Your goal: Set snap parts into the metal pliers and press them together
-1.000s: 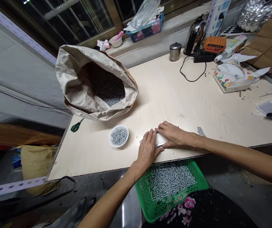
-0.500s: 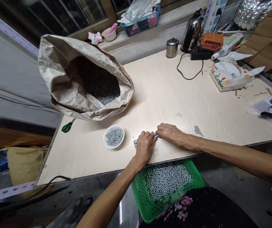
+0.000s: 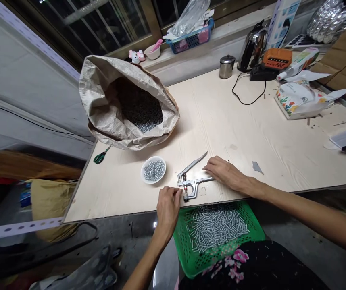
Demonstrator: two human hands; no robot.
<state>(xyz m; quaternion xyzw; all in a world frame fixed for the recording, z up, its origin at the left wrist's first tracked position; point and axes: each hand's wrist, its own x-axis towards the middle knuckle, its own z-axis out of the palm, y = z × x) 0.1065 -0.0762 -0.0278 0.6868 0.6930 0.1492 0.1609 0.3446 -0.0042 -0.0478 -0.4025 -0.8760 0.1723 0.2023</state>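
Note:
A metal plier-like press tool [image 3: 191, 178] lies on the pale wooden table [image 3: 245, 133] near its front edge, its two handles sprung apart. My right hand [image 3: 226, 174] rests on the lower handle, fingers curled over it. My left hand [image 3: 168, 203] is at the tool's jaw end, fingertips pinched together by the head; what they hold is too small to see. A small white dish of little metal pieces [image 3: 153, 169] sits just left of the tool. A green basket [image 3: 218, 235] full of the same metal pieces sits in my lap below the table edge.
A big open paper sack of metal pieces [image 3: 127, 106] stands at the back left. Green-handled scissors [image 3: 101, 156] lie by the left edge. A kettle [image 3: 253, 46], steel cup [image 3: 226, 66], black cord [image 3: 245, 86] and tissue pack [image 3: 298, 100] crowd the back right.
The tool's handles, squeezed together under both hands before, have sprung apart. My left hand left the handles and slid down to the jaw end.

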